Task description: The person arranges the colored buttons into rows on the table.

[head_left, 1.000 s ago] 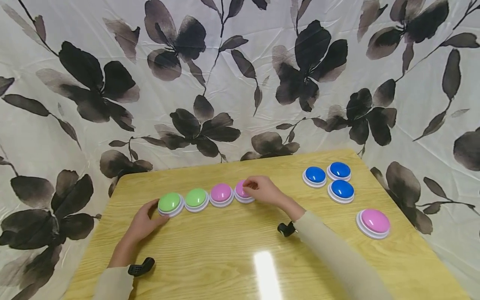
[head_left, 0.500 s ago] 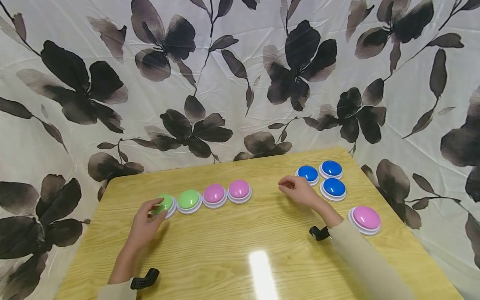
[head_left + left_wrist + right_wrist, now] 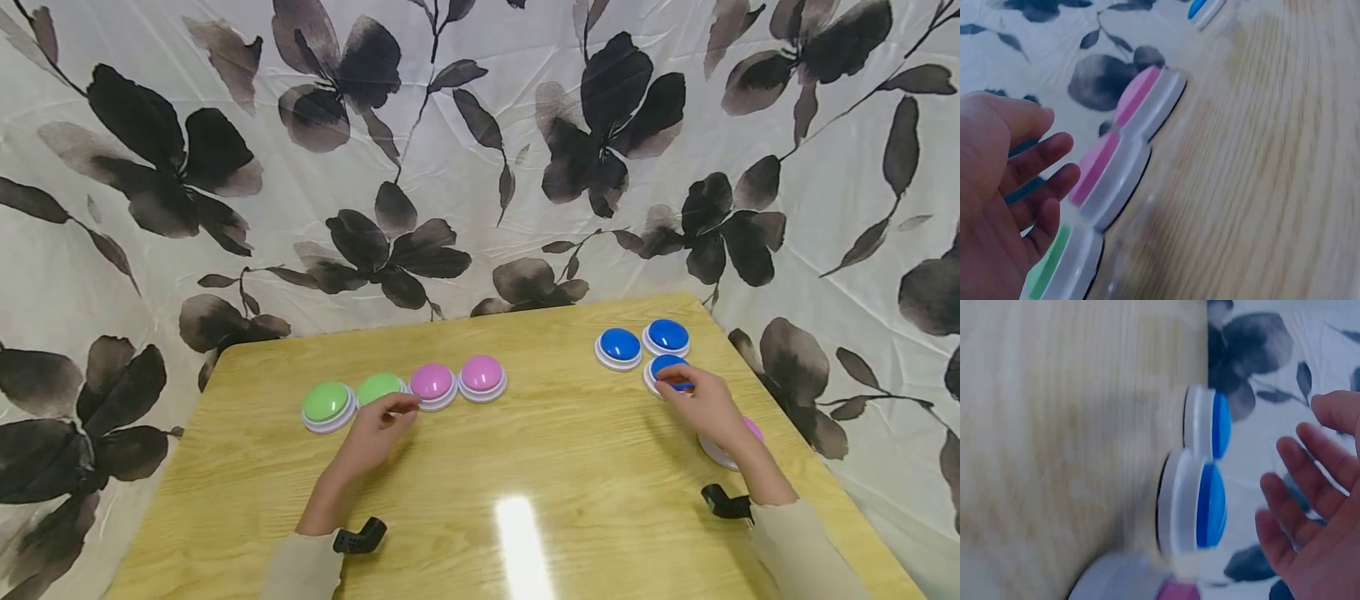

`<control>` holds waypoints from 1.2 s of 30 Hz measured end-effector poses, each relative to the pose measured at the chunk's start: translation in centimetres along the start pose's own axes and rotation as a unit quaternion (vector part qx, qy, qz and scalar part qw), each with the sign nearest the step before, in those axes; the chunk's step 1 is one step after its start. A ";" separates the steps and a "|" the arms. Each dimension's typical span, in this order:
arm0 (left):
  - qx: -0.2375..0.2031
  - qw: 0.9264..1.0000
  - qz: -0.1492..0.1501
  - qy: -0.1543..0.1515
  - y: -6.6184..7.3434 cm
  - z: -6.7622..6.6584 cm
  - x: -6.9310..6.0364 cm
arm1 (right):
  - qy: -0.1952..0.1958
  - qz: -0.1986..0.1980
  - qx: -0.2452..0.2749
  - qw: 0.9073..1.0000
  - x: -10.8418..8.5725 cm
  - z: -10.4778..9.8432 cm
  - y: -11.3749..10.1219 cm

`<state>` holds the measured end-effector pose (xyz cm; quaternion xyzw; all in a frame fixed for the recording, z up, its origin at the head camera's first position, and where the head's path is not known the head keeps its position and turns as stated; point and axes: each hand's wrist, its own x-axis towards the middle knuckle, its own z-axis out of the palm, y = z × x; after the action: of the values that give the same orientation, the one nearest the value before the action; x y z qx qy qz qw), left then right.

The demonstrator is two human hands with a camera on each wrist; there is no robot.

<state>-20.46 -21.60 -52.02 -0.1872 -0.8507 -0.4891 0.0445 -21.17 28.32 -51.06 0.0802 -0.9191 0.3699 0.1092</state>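
Observation:
In the head view, a row of touching dome buttons on white bases lies left of the table's middle: a green button (image 3: 326, 402), a second green button (image 3: 381, 386), a pink button (image 3: 432, 382) and another pink button (image 3: 482, 374). My left hand (image 3: 372, 433) hovers over the front of the second green one, fingers loosely bent and holding nothing. Above the nearest blue button (image 3: 663, 367) is my right hand (image 3: 703, 408), also without anything in its fingers; the right wrist view shows those fingers (image 3: 1300, 465) apart from the buttons. A pink button (image 3: 752, 427) is partly hidden behind that hand.
Two more blue buttons, one on the left (image 3: 620, 345) and one behind (image 3: 667, 335), stand at the back right of the wooden table (image 3: 450, 500). A flower-patterned cloth (image 3: 480, 167) hangs behind the table's far edge. Each wrist wears a black camera.
My right hand has let go of the right-hand pink button in the row and moved right to the blue buttons. My left hand has left the leftmost green button and moved right.

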 end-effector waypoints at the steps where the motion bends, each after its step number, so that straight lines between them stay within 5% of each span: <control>1: -0.007 1.000 -0.006 -0.007 0.2 0.5 0.3 | 0.011 0.006 -0.006 1.000 -0.5 -0.5 0.4; 8: -0.024 0.999 -0.004 -0.043 -1.1 3.9 2.0 | 0.056 0.074 -0.080 0.992 -3.8 -2.5 3.6; 14: -0.039 0.996 -0.018 -0.075 -0.9 5.5 2.4 | 0.018 0.117 -0.091 0.989 -5.7 -2.2 5.8; 21: -0.039 0.996 -0.019 -0.077 -1.4 6.2 2.5 | -0.018 0.146 -0.086 0.985 -6.1 -2.3 7.0; 27: -0.041 0.995 -0.019 -0.093 -1.8 6.0 2.2 | -0.024 0.145 -0.087 0.985 -5.5 -1.7 6.3; 36: -0.036 0.994 -0.018 -0.099 -1.7 6.5 1.7 | -0.038 0.092 -0.071 0.993 -4.0 -0.1 5.7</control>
<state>-21.98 -16.38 -56.29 -0.2210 -0.8358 -0.4996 -0.0550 -18.59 32.68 -55.80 0.0011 -0.9499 0.3091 0.0455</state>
